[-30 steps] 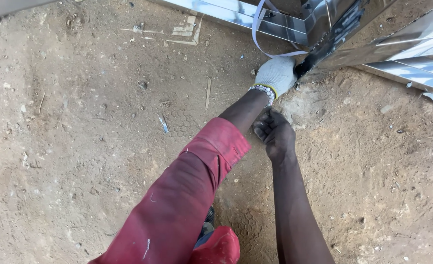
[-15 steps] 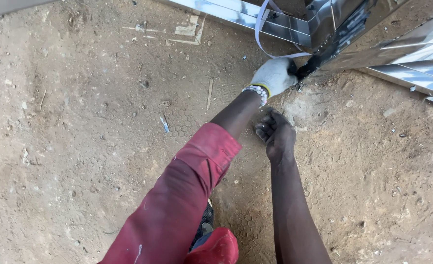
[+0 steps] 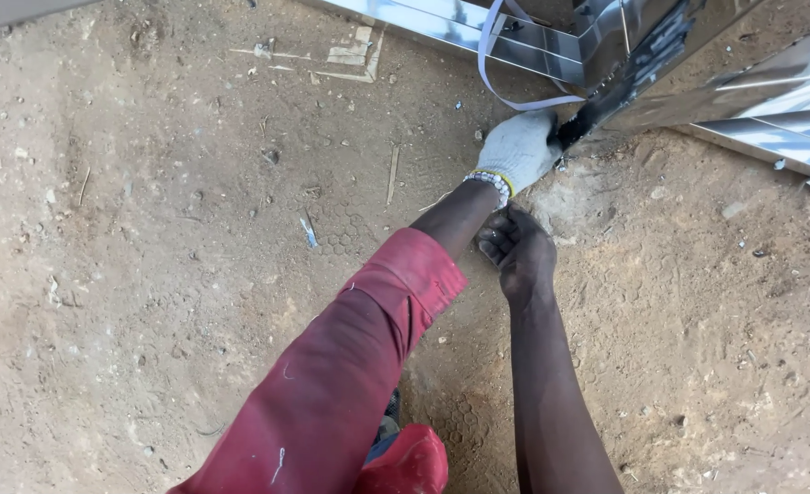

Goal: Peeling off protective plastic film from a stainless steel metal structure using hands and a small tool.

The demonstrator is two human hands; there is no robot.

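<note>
My left hand, in a white knit glove, is closed on the dark lower end of a shiny steel frame standing on the dirt at the top right. A red sleeve covers that arm. Just below the left wrist, my bare right hand rests low over the ground with its fingers curled in. Nothing shows inside it. A pale strap loops down from the frame beside the glove.
More polished steel sections lie along the top and right edges. The ground is brown packed dirt with small stones, a wood splinter and bits of debris. A red shoe shows at the bottom.
Hardly anything differs. Both hands stay where they were, and the view shifts only slightly.
</note>
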